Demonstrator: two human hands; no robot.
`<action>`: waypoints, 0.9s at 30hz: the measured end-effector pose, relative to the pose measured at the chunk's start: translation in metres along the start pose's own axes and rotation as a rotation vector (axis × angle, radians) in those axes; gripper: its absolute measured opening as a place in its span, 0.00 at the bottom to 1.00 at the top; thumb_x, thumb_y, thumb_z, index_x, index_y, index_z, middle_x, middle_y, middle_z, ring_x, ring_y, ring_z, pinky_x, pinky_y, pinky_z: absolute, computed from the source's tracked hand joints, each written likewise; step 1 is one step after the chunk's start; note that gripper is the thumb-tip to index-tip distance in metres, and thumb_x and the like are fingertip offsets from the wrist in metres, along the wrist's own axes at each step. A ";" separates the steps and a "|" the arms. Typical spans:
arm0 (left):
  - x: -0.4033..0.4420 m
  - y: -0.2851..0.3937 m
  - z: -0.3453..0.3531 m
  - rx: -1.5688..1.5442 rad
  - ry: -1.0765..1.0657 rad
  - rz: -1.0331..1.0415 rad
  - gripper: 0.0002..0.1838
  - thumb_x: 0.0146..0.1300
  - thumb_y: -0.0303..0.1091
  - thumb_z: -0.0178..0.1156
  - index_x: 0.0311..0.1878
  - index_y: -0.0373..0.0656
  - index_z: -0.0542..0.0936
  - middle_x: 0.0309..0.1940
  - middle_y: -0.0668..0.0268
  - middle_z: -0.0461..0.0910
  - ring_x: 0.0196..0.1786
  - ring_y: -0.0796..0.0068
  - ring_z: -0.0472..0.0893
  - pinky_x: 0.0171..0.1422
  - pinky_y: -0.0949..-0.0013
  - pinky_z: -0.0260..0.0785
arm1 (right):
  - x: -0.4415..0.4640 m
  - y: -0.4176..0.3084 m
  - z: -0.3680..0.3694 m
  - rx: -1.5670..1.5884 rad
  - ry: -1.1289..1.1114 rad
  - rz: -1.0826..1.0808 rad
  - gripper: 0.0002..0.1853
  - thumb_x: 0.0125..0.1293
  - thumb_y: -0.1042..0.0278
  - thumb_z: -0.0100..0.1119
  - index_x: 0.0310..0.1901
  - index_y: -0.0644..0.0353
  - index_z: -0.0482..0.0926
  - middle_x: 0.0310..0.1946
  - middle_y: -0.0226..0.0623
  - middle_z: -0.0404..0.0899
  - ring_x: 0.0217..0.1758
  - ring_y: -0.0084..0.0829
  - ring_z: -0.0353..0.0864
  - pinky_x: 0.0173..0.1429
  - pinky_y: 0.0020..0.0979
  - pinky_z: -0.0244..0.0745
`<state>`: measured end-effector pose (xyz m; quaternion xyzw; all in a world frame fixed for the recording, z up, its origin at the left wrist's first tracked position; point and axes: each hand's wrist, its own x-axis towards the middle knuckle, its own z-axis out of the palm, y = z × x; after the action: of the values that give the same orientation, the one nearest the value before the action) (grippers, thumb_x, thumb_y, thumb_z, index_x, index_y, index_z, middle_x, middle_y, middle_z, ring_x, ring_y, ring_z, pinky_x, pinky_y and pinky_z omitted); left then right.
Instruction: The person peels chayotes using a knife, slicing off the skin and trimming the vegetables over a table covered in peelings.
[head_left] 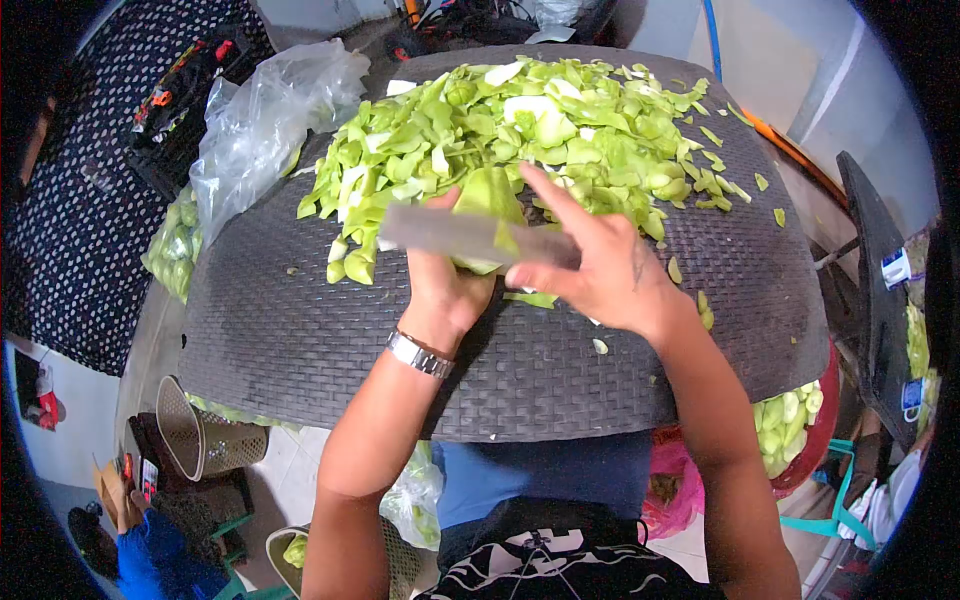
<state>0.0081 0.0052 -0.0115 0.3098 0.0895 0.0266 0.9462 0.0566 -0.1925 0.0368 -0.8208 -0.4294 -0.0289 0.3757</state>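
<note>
My left hand (447,285), with a metal watch (418,355) on its wrist, grips a pale green fruit (488,195) that looks like a chayote. In my right hand (605,265) is a knife (440,232), its wide blade smeared by motion. The blade crosses in front of the fruit and hides part of it and of my left fingers. A bit of green peel shows against the blade. Beyond both hands, a broad heap of green peelings (590,150) covers the far half of the dark woven-pattern table (300,340).
A clear plastic bag (265,125) lies at the table's left edge, above a bag of green produce (175,250). Below stand a beige basket (205,440) and a red tub (825,420) holding pale green pieces. A person in blue (160,555) is at the lower left.
</note>
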 end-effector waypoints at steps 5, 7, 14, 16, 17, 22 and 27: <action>-0.004 0.003 0.010 -0.075 -0.002 0.004 0.27 0.77 0.53 0.48 0.66 0.43 0.77 0.59 0.54 0.85 0.60 0.54 0.85 0.72 0.46 0.74 | -0.001 0.003 0.015 -0.137 -0.010 -0.108 0.56 0.60 0.29 0.70 0.80 0.56 0.60 0.47 0.64 0.85 0.51 0.57 0.88 0.57 0.49 0.83; -0.005 0.001 0.012 -0.080 -0.023 0.003 0.26 0.78 0.52 0.48 0.65 0.43 0.78 0.58 0.54 0.85 0.59 0.55 0.85 0.71 0.47 0.74 | -0.001 0.006 0.017 -0.116 0.063 -0.160 0.56 0.60 0.29 0.70 0.80 0.56 0.59 0.45 0.63 0.85 0.50 0.57 0.88 0.56 0.48 0.83; -0.009 0.001 0.015 -0.067 -0.181 -0.029 0.24 0.77 0.52 0.50 0.63 0.44 0.79 0.55 0.57 0.86 0.56 0.60 0.86 0.68 0.51 0.77 | -0.001 0.008 0.022 -0.202 0.095 -0.234 0.56 0.59 0.29 0.70 0.80 0.57 0.60 0.36 0.56 0.86 0.41 0.56 0.89 0.49 0.49 0.84; -0.011 -0.001 0.017 -0.006 -0.135 0.017 0.24 0.77 0.53 0.51 0.62 0.44 0.79 0.55 0.58 0.86 0.56 0.60 0.86 0.68 0.52 0.77 | 0.000 0.010 0.025 -0.196 0.098 -0.245 0.55 0.60 0.29 0.69 0.80 0.56 0.60 0.35 0.55 0.86 0.39 0.55 0.89 0.47 0.49 0.84; -0.011 -0.002 0.018 0.042 -0.099 0.051 0.25 0.77 0.53 0.52 0.62 0.44 0.79 0.55 0.58 0.86 0.56 0.61 0.86 0.68 0.52 0.77 | 0.001 0.012 0.026 -0.190 0.117 -0.268 0.55 0.61 0.29 0.69 0.81 0.55 0.60 0.34 0.54 0.86 0.38 0.55 0.89 0.46 0.49 0.84; -0.009 -0.003 0.015 0.131 0.034 0.086 0.25 0.75 0.55 0.52 0.63 0.46 0.78 0.55 0.58 0.85 0.54 0.62 0.86 0.63 0.55 0.80 | -0.001 -0.005 0.009 -0.285 -0.106 -0.069 0.51 0.60 0.40 0.74 0.81 0.50 0.62 0.46 0.56 0.85 0.49 0.53 0.88 0.54 0.46 0.81; -0.018 -0.006 0.018 0.185 -0.031 0.013 0.22 0.80 0.50 0.46 0.61 0.43 0.76 0.50 0.61 0.85 0.50 0.62 0.87 0.56 0.56 0.82 | 0.005 0.025 0.007 -0.106 0.056 -0.116 0.47 0.66 0.42 0.70 0.81 0.53 0.61 0.36 0.54 0.84 0.38 0.52 0.87 0.46 0.44 0.81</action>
<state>-0.0066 -0.0116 0.0020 0.3966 0.0751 0.0197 0.9147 0.0762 -0.1933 0.0189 -0.8122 -0.4633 -0.0963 0.3411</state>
